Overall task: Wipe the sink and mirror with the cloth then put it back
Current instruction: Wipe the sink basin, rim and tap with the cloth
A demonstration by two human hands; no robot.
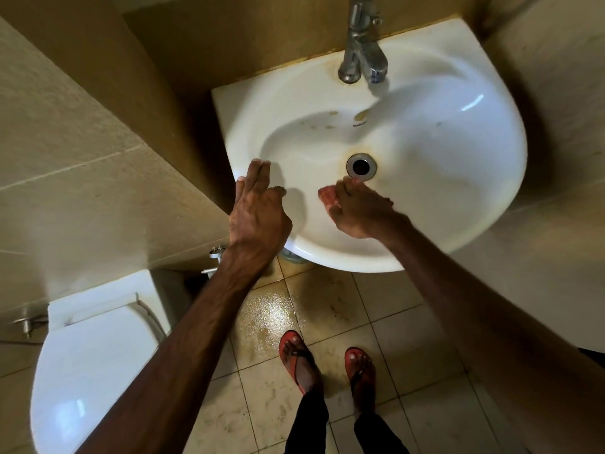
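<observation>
- Left hand (258, 208): rests flat on the sink (458, 178) rim at about 9 o'clock of the basin, fingers straight and held together, thumb out to the side; it grips nothing.
- Cloth (328, 195): reddish, lies inside the basin just at 7 o'clock of the drain (361, 165), pressed against the white bowl. Only a small edge shows, at 10 o'clock of the right hand; the rest is hidden beneath the palm.
- Right hand (355, 211): fingers spread over the cloth, pressing it down on the basin, fingertips near the drain.
- Cloth orientation: too little is exposed to tell its long axis or which way it points.
- Surface: white corner basin, brown stains at 12 o'clock of the drain below the chrome tap (361, 54).
- Room: beige wall tiles; a white toilet (91, 371) at 8 o'clock of the sink; a wet, stained tile floor (425, 404); feet in red sandals (327, 365) below the basin.
</observation>
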